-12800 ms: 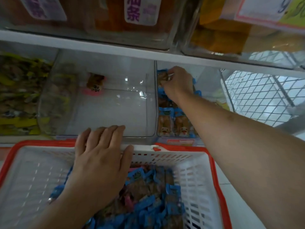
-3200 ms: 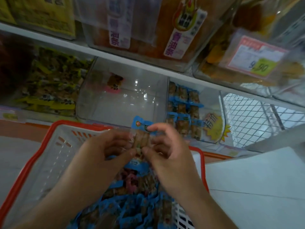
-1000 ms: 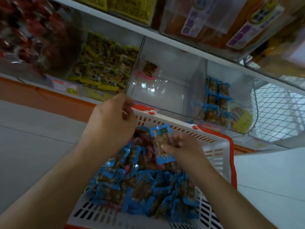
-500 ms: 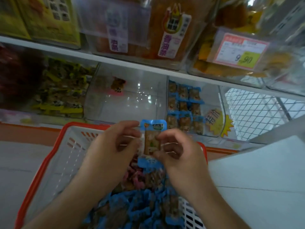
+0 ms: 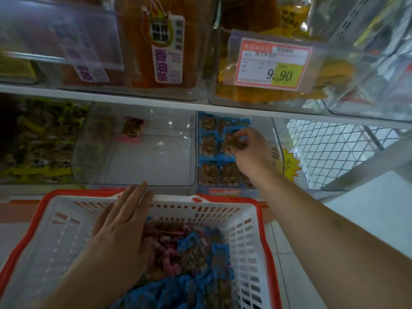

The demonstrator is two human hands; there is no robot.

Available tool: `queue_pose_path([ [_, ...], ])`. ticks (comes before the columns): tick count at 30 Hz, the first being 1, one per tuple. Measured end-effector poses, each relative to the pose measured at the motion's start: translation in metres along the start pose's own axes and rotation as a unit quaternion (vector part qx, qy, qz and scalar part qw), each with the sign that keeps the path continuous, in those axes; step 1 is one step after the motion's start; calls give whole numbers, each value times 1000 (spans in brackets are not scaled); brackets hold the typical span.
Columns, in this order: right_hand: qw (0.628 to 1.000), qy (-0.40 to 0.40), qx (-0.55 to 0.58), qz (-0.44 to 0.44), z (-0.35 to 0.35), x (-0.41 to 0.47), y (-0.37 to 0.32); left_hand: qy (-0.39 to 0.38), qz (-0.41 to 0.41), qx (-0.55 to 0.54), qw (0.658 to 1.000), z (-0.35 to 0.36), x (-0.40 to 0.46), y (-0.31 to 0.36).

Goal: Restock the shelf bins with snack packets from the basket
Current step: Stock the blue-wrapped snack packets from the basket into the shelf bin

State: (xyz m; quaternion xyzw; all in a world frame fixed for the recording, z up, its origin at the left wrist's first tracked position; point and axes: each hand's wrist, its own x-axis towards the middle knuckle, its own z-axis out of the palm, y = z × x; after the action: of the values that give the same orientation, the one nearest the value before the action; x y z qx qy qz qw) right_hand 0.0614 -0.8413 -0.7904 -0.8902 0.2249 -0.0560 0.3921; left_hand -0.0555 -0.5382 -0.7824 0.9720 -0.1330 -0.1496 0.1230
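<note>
— Where is the blue snack packet [image 5: 233,142] held?
— Pinched in the right hand [image 5: 250,150] inside the right bin [image 5: 275,139]; left hand [image 5: 124,221], flat, steadies the basket [image 5: 249,219].
— Risk?
— Stacked rows could be toppled if released carelessly.

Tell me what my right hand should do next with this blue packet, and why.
Probably set it down and let go: your right hand pinches a blue packet right over the rows in the blue-packet bin.
</note>
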Motion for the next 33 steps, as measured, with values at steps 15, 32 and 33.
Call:
queue_pose_path([
  [15,973,5,-216,-84,10,-8,4,57,35,-91,994,-11,-2,-9],
  [32,968,-237,-86,-5,184,-210,-20,-25,-251,-171,952,-39,-47,-93],
  [33,976,-209,-38,53,193,-209,-26,-26,-248,-167,954,-39,-47,-95],
])
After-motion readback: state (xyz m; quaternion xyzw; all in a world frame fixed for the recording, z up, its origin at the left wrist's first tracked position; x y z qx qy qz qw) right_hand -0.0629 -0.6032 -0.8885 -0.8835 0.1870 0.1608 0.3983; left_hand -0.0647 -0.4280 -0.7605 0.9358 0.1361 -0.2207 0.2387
